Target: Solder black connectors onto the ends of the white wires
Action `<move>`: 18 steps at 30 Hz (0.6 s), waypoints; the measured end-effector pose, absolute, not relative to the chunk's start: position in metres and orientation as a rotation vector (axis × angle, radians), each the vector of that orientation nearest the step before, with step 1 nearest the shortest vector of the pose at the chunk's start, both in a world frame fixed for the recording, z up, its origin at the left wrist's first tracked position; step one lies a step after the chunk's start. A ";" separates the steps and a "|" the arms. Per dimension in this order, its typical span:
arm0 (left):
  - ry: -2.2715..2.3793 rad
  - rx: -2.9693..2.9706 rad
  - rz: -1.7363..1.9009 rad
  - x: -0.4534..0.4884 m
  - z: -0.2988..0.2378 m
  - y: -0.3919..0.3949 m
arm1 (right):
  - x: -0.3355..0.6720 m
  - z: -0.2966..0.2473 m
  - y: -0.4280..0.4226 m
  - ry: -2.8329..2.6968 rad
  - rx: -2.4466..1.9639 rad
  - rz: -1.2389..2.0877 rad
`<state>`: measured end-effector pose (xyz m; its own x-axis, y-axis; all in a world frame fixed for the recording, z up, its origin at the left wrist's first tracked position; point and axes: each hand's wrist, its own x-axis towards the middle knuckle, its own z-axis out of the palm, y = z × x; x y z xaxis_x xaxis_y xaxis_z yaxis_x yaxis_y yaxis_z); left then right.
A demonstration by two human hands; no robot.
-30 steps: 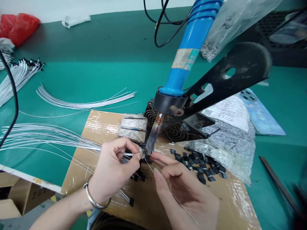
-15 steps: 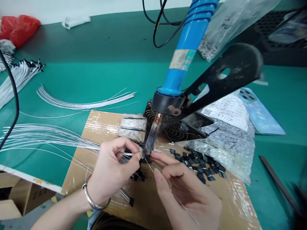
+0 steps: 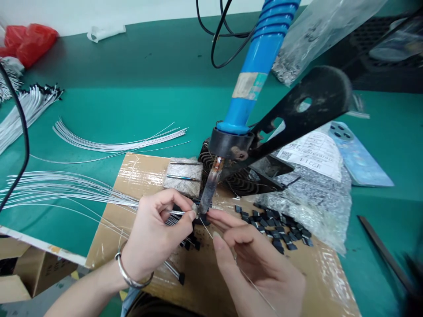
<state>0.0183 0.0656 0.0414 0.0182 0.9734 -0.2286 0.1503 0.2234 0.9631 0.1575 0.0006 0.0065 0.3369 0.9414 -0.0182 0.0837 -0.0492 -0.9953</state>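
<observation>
A blue-handled soldering iron [image 3: 246, 94] is clamped in a black metal bracket [image 3: 307, 103], its dark tip [image 3: 209, 193] pointing down between my hands. Just left of the tip, my left hand [image 3: 161, 224] pinches the end of a white cable [image 3: 176, 212]; the exact joint is hidden by the fingertips. From the right, my right hand [image 3: 257, 259] holds a thin strand of solder wire [image 3: 206, 230], whose far end meets the tip area. Its index finger lies close to a small black part [image 3: 201, 219] under the tip. White cables [image 3: 76, 189] run out leftward behind my left hand.
Beneath my hands lies a cardboard sheet [image 3: 325, 281] with many small black connectors [image 3: 280, 229]. A wire-wool pad [image 3: 183, 187] and a black fan [image 3: 247, 178] stand behind. Plastic bags [image 3: 317, 189], a phone [image 3: 360, 154] and a metal strip [image 3: 380, 246] are at right. More cables [image 3: 115, 143] lie left.
The view has shifted very slightly. Both hands keep the same hold and place at the iron's tip.
</observation>
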 end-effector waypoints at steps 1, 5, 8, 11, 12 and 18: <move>1.391 1.160 0.939 0.018 0.041 0.066 | 0.158 0.006 0.001 -1.001 -1.443 0.931; 1.396 1.164 0.944 0.018 0.042 0.066 | 0.158 0.005 0.001 -1.007 -1.428 0.923; 1.392 1.168 0.946 0.017 0.043 0.067 | 0.158 0.005 0.001 -1.009 -1.425 0.928; 1.389 1.168 0.949 0.017 0.043 0.066 | 0.158 0.005 0.000 -1.016 -1.424 0.930; 1.388 1.169 0.952 0.017 0.042 0.066 | 0.158 0.005 0.000 -1.017 -1.420 0.927; 1.383 1.171 0.960 0.018 0.041 0.066 | 0.159 0.003 0.000 -1.045 -1.433 0.915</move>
<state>0.0182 0.0657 0.0408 0.0148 0.9782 -0.2073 0.1472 0.2030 0.9681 0.1588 0.0002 0.0031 0.3162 0.9486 0.0122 0.1131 -0.0249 -0.9933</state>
